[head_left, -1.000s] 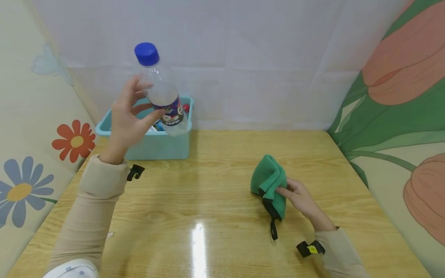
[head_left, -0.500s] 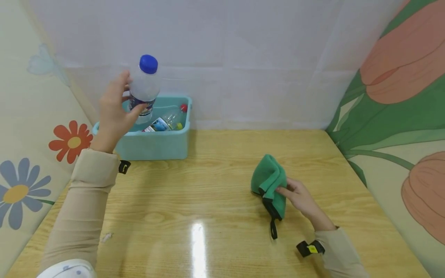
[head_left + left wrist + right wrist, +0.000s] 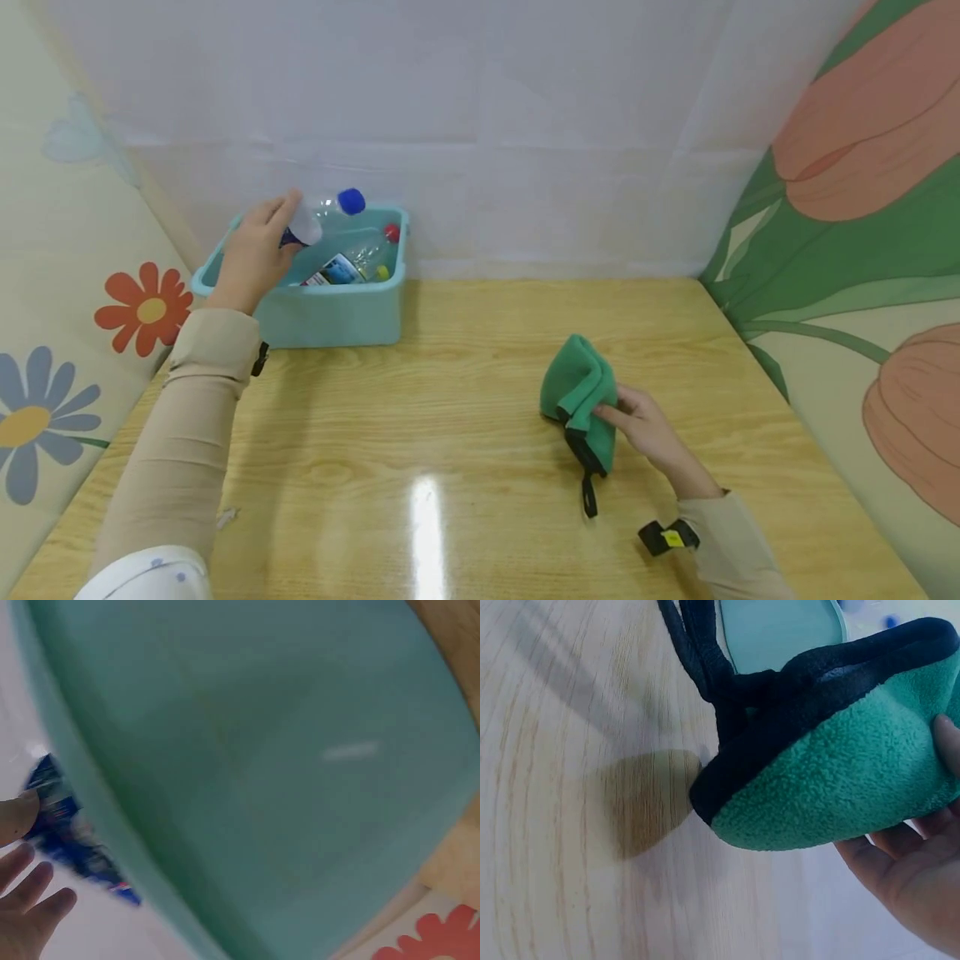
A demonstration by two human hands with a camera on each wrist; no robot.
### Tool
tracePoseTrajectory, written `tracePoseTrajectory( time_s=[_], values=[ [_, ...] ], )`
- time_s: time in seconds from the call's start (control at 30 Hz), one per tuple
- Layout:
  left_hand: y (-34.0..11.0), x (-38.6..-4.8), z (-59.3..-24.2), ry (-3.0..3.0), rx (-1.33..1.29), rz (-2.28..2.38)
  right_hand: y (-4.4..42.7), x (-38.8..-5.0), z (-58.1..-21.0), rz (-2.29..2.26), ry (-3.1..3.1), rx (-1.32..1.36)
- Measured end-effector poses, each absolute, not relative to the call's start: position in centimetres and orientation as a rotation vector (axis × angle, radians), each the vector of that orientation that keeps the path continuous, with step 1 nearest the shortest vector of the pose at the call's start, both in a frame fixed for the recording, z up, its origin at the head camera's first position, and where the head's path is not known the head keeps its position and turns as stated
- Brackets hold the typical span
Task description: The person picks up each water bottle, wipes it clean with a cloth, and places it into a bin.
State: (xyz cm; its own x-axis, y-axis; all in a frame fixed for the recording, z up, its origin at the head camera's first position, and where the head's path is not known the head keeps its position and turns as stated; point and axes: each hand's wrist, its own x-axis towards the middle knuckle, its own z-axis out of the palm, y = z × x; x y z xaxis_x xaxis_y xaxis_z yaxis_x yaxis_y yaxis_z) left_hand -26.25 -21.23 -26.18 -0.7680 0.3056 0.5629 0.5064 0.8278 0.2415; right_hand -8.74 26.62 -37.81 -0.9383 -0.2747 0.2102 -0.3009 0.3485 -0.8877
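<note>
My left hand (image 3: pixel 257 254) is over the left part of a light-blue plastic bin (image 3: pixel 330 321), holding a clear plastic bottle (image 3: pixel 306 225) with a blue cap and dark blue label. The bottle is tilted, its cap pointing right; my hand hides part of it. In the left wrist view the label (image 3: pixel 71 832) shows beside the bin's rim, blurred, with the thumb at it. On the right, my right hand (image 3: pixel 645 429) grips a folded green cloth (image 3: pixel 581 387) with black edging and a hanging loop, thumb in front and fingers behind.
Inside the bin lie a clear bottle with a red cap (image 3: pixel 392 232), a blue-and-white label (image 3: pixel 341 269) and a yellow cap (image 3: pixel 382 272). A small white scrap (image 3: pixel 227 518) is on the wooden table (image 3: pixel 465 375). A pale curtain (image 3: pixel 555 167) stands behind.
My left hand has lowered the bottle leftward and down to the bin, and the bottle has tipped from nearly upright to leaning right. My right hand and the green cloth have stayed put.
</note>
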Motion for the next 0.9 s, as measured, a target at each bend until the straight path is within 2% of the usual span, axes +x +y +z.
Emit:
tracePoseTrajectory(
  time_s=[0.27,0.57,0.9],
  values=[
    [-21.7,-25.6,-27.2,-2.636,-0.576,-0.549,26.7,-8.6,-37.8,1.677,-2.583,0.527],
    [-19.8,-21.4,-28.4,-2.348,-0.59,-0.665,27.2,-9.0,-37.2,1.583,-2.681,0.447],
    [-18.2,-17.7,-31.0,-2.146,-0.77,-0.622,28.1,-9.4,-36.5,1.467,-2.656,0.558]
  ],
)
